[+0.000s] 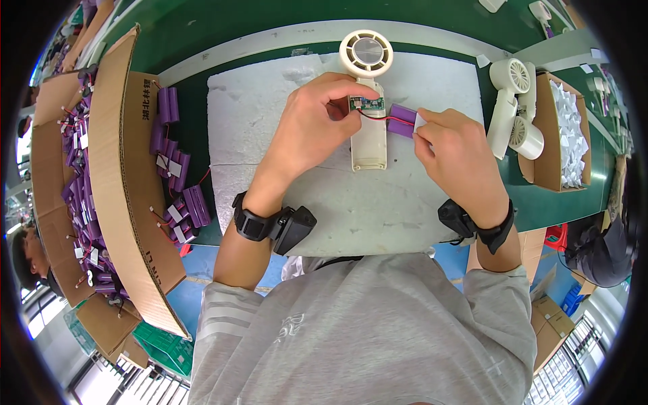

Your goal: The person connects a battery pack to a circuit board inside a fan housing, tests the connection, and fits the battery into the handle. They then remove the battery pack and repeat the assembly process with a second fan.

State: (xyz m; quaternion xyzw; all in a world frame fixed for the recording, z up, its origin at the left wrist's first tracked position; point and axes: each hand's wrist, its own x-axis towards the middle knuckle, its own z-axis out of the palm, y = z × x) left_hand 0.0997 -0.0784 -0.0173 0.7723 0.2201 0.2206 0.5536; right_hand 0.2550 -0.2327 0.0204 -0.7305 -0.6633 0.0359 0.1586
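A cream handheld fan (369,145) lies on the foam sheet with its round head away from me and its handle shell opened. Inside the handle shows a green circuit board (371,104). My left hand (317,121) is closed about the fan at the board, thumb near the white plug and fingers over the top. From there red and black wires (386,119) run right to a purple battery pack (403,115). At the pack's right end my right hand (455,145) pinches it, with a white pad (419,123) by the fingertips; its far end is hidden.
On the left stands a large cardboard box (128,175) full of purple battery packs, with more loose packs (196,206) beside it. To the right are cream fans (506,108) and a small carton (550,135) of white pieces. The foam sheet (270,74) covers the green table.
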